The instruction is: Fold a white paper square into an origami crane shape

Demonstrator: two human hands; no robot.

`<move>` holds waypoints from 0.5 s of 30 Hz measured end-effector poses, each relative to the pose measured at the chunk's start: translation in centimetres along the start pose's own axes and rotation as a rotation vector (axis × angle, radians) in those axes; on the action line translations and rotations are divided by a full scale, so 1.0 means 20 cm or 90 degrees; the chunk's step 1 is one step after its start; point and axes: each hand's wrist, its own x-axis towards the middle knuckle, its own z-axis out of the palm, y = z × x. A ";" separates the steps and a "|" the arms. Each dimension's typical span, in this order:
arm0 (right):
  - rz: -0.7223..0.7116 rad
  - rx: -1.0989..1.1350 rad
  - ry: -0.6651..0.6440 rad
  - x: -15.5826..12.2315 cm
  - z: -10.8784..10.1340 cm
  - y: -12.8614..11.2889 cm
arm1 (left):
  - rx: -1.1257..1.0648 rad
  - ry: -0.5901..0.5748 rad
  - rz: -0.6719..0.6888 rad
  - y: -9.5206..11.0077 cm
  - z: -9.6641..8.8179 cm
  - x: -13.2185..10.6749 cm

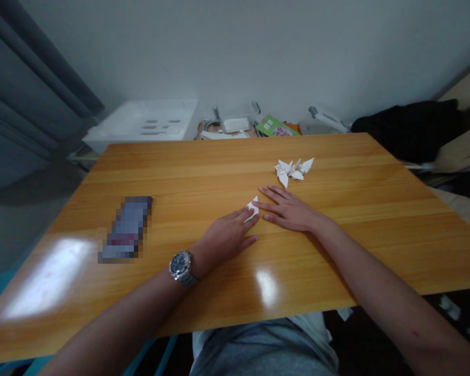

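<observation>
A small folded piece of white paper lies on the wooden table, partly covered by fingers. My left hand, with a metal watch on its wrist, rests on the paper's near left side, fingers stretched out over it. From the right, my right hand lies with fingers spread, one fingertip touching the paper's right edge. Just beyond that hand sit white folded paper figures with pointed tips, bunched together; the exact number is hard to make out.
A phone, blurred out, lies on the left of the table. Behind the far edge are a white plastic bin, a green booklet and assorted items. Dark cloth is heaped at the right.
</observation>
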 end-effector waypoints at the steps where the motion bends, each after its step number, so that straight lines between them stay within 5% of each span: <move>1: 0.008 -0.002 0.004 0.00 0.00 0.00 | 0.000 0.001 0.001 0.00 0.00 0.00; 15: 0.103 -0.015 0.047 0.06 0.03 -0.02 | 0.027 0.007 -0.009 0.02 -0.02 0.00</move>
